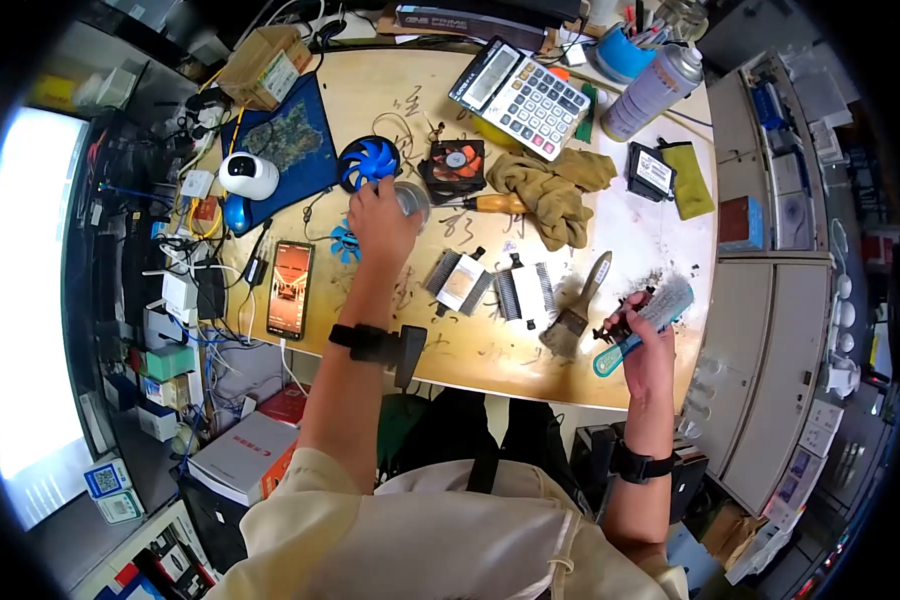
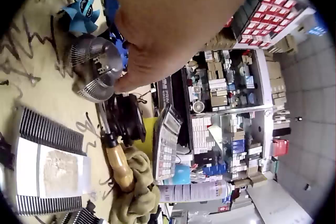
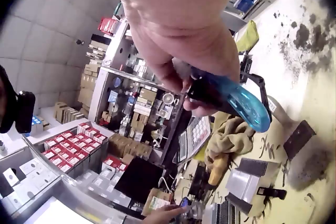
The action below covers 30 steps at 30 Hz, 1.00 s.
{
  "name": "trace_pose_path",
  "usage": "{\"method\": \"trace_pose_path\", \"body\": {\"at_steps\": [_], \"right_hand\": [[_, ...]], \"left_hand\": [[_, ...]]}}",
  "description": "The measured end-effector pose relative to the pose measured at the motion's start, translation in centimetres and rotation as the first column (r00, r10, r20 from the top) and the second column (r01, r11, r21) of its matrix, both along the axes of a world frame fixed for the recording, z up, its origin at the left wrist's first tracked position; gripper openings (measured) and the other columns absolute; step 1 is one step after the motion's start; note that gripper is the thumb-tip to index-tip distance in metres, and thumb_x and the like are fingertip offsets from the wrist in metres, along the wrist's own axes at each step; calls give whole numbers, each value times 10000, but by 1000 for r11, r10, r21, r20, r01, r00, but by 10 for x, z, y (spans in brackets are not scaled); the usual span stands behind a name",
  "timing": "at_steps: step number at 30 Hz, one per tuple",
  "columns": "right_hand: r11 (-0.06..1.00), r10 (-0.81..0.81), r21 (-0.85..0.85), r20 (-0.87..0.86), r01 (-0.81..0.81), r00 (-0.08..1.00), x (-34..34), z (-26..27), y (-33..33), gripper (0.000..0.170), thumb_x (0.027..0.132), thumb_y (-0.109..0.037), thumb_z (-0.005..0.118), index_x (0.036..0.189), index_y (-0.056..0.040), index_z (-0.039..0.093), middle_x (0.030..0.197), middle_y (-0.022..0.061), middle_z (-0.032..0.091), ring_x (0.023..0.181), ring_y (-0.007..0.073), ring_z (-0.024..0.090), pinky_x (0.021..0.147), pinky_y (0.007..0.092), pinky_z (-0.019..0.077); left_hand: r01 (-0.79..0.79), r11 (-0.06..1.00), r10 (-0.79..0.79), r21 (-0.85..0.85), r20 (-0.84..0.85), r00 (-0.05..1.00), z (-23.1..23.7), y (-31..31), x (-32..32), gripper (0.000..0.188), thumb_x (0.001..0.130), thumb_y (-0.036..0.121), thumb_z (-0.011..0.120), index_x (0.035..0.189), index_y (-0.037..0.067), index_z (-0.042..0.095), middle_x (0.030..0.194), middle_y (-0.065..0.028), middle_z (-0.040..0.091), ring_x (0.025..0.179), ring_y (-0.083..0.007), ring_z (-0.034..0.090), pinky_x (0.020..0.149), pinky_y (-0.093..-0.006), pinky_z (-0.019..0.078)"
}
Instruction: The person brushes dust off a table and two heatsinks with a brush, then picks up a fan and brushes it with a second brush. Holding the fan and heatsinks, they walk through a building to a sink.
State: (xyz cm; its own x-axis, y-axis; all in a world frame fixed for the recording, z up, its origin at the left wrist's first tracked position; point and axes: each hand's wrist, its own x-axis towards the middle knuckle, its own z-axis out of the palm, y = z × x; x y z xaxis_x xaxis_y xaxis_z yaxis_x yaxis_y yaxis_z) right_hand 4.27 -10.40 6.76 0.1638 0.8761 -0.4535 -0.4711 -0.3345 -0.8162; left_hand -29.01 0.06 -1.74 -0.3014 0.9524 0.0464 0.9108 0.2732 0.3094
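My left hand (image 1: 382,228) reaches over a round finned metal heatsink (image 2: 97,66), its thumb and a finger at the heatsink's rim. A blue-bladed fan (image 1: 369,162) lies just beyond the fingertips, and a small light-blue fan wheel (image 1: 345,243) sits left of the hand. My right hand (image 1: 652,355) grips a brush with a teal handle (image 3: 247,106) and grey bristles (image 1: 667,302). A thin black bracket (image 1: 622,312) is at its fingers too. Two rectangular finned heatsinks, one left (image 1: 459,283) and one right (image 1: 525,291), lie between the hands.
A flat paintbrush (image 1: 575,318) lies near the right hand, with dark dust around. Beyond are a bunched brown cloth (image 1: 555,190), a wooden-handled screwdriver (image 1: 498,204), a black fan with orange blades (image 1: 455,165) and a calculator (image 1: 520,95). A phone (image 1: 289,290) lies at left.
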Motion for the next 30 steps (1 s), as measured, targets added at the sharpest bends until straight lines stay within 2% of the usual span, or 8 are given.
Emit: {"method": "trace_pose_path", "body": {"at_steps": [3, 9, 12, 15, 21, 24, 27, 30], "right_hand": [[998, -30, -49, -11, 30, 999, -6, 0, -1, 164, 797, 22, 533, 955, -23, 530, 855, 77, 551, 737, 210, 575, 720, 350, 498], [999, 0, -49, -36, -2, 999, -4, -7, 0, 217, 799, -32, 544, 1015, -48, 537, 960, 84, 563, 838, 207, 564, 770, 349, 483], [996, 27, -87, 33, -24, 999, -13, -1, 6, 258, 804, -51, 540, 1061, -34, 538, 1046, 106, 571, 869, 218, 569, 775, 354, 480], [998, 12, -65, 23, -11, 1000, -23, 3, 12, 266, 807, -21, 515, 1069, 22, 521, 1045, 145, 563, 838, 234, 586, 736, 359, 503], [998, 18, -67, 13, -17, 1000, -30, 5, 16, 246, 804, 6, 508, 1048, 24, 532, 984, 121, 566, 779, 214, 580, 686, 338, 498], [998, 44, -51, 13, -43, 999, -24, -3, 13, 230, 803, 9, 531, 1032, 22, 537, 932, 98, 557, 735, 199, 567, 661, 331, 491], [996, 82, -42, 40, -80, 996, -27, -3, 14, 218, 816, -26, 572, 1026, 19, 540, 873, 74, 554, 689, 178, 556, 633, 311, 480], [992, 123, -49, 85, -119, 989, -42, 4, 17, 271, 830, -115, 627, 1050, 18, 541, 808, 53, 563, 642, 147, 548, 600, 264, 461]], "left_hand": [[-38, 996, 42, -82, 58, 997, -1, 0, -8, 687, 655, 309, 753, 1230, 83, 453, 1193, -170, 454, 1136, -353, 388, 968, -476, 284], [-2, 996, 12, -93, 109, 994, -4, 12, -22, 701, 659, 391, 726, 1217, 68, 449, 1164, -162, 462, 1080, -356, 438, 896, -472, 368], [81, 973, -68, -216, 66, 995, 6, 9, -17, 743, 624, 417, 754, 1212, 71, 462, 1105, -182, 490, 976, -371, 505, 820, -446, 442], [145, 971, -167, -189, -106, 980, 4, 2, -12, 769, 591, 396, 782, 1205, 67, 457, 1084, -179, 496, 942, -377, 524, 808, -444, 452], [144, 987, -147, -64, -39, 988, 12, 1, -10, 686, 558, 327, 816, 1107, 68, 498, 1032, -146, 491, 847, -342, 533, 746, -420, 464], [135, 985, -140, 109, 43, 989, 42, -7, 2, 671, 571, 343, 807, 1092, 53, 500, 1013, -153, 500, 841, -336, 541, 727, -434, 467], [200, 961, -238, 193, 197, 951, 81, -22, 30, 717, 569, 348, 812, 1122, 34, 481, 1022, -154, 500, 905, -315, 541, 759, -401, 466], [369, 907, -411, 204, 241, 879, 94, -45, 71, 692, 578, 365, 798, 1100, 30, 491, 996, -147, 488, 892, -316, 532, 749, -408, 457]]}}
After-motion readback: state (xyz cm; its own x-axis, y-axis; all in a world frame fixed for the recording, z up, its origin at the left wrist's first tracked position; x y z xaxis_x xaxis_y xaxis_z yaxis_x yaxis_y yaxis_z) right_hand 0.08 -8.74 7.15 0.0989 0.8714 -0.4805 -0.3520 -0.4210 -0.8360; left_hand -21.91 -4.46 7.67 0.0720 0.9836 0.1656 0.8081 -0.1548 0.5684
